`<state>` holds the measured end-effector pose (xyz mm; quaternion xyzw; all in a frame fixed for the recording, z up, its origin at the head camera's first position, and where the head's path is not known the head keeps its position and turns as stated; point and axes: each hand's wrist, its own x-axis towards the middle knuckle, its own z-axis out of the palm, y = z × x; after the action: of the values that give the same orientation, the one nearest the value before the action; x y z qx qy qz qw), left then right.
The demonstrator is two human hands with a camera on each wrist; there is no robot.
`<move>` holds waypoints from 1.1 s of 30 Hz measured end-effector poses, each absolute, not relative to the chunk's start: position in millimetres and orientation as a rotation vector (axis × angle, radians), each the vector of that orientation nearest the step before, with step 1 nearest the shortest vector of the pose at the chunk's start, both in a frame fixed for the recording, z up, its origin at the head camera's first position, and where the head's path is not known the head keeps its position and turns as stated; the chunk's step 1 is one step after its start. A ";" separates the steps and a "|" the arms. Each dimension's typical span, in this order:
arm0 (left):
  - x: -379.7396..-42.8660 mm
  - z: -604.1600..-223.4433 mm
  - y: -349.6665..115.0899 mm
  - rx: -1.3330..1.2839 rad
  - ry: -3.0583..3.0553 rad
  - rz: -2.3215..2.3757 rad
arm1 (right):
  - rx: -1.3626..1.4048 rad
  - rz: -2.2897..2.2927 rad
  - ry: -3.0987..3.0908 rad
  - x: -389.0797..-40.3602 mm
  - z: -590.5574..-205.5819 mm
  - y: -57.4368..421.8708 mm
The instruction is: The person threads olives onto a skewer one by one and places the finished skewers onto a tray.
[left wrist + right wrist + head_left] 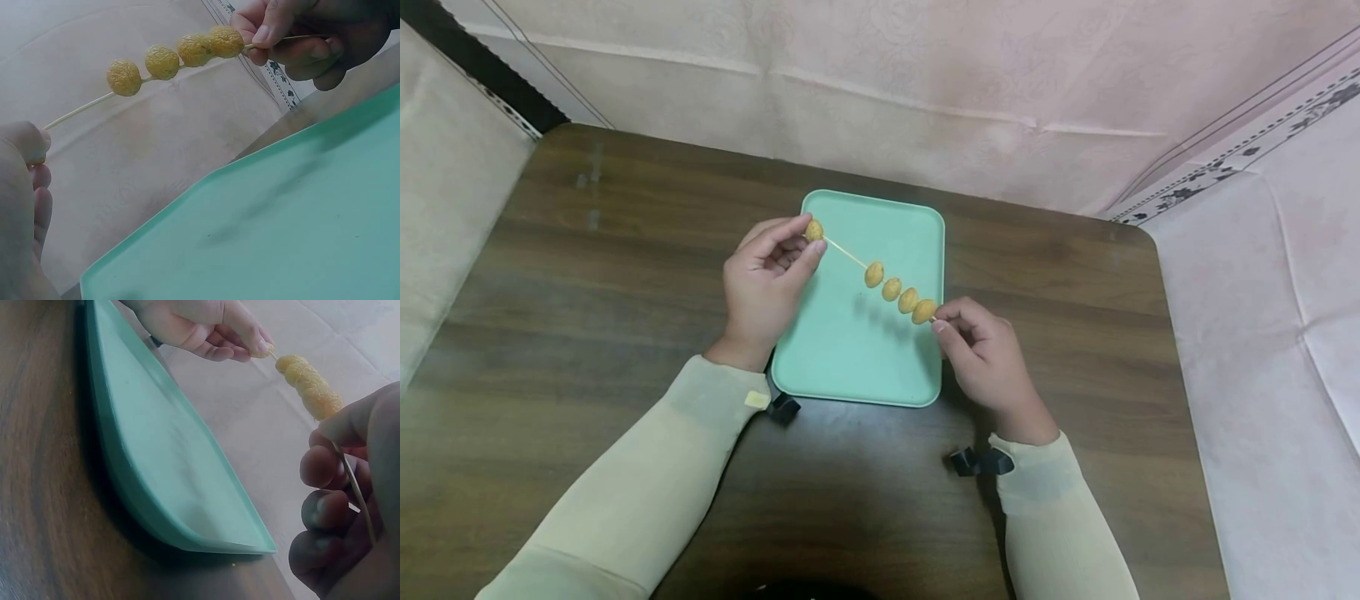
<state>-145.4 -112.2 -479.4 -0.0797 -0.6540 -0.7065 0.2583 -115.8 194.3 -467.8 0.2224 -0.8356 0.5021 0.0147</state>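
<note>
A thin wooden skewer (847,252) slants above a mint-green tray (850,358). Several wrinkled golden-yellow balls (162,62), which look like fried food balls, are threaded in a row on its lower right part. At the skewer's upper left end my left hand (766,279) pinches one more such ball (814,230) between thumb and fingers. A bare stretch of stick separates this ball from the row. My right hand (988,354) grips the skewer just below the last ball; in the right wrist view, the stick's tail (357,490) runs back past the curled fingers.
The tray lies on a dark brown wooden table (625,292). Pale cloth (887,83) hangs behind the table and along both sides. Both wrists wear black straps (981,461) over light sleeves. A dark rounded object (808,590) shows at the bottom edge.
</note>
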 end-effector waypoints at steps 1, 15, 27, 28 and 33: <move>-145.5 -479.4 -112.3 -0.219 -1.772 -1.911 | 0.696 1.560 -2.600 -115.9 -467.7 194.5; -148.7 -482.9 -114.6 -0.193 -1.950 -1.585 | 0.657 1.439 -2.693 -116.5 -465.8 195.2; -148.5 -483.6 -114.7 -0.125 -2.084 -1.568 | 0.573 1.384 -2.762 -115.8 -462.9 195.2; -148.2 -483.3 -114.6 -0.118 -2.095 -1.563 | 0.567 1.378 -2.769 -115.7 -462.4 195.0; -147.4 -483.1 -114.8 -0.105 -2.173 -1.502 | 0.559 1.362 -2.794 -115.1 -459.3 194.5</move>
<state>-147.4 -114.8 -483.1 -0.0384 -0.7965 -0.5508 0.2465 -115.1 194.5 -459.3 0.1769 -0.8847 0.4312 -0.0080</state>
